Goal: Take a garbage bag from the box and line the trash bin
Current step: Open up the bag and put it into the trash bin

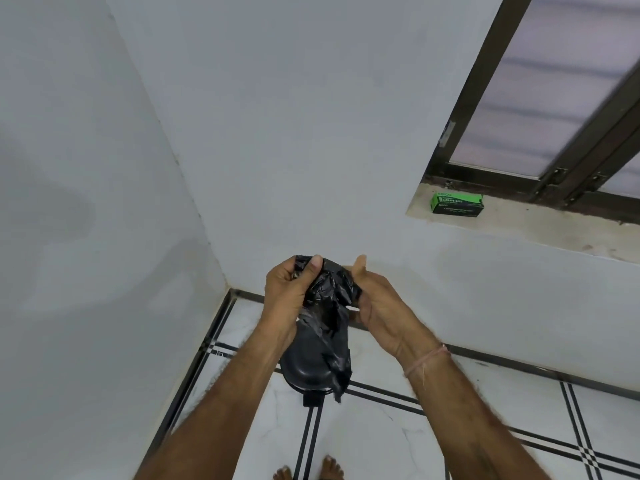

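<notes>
The left hand [289, 289] pinches the crumpled black garbage bag [332, 296] and the right hand [381, 306] curls round its side, above the trash bin [306, 365], the green box [457, 203] sitting on the windowsill [519, 223].

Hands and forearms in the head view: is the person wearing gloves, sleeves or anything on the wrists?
No gloves or sleeves: the left hand and right hand are bare, forearms too. A thin pinkish thread circles the right wrist. No watch or rings show.
</notes>
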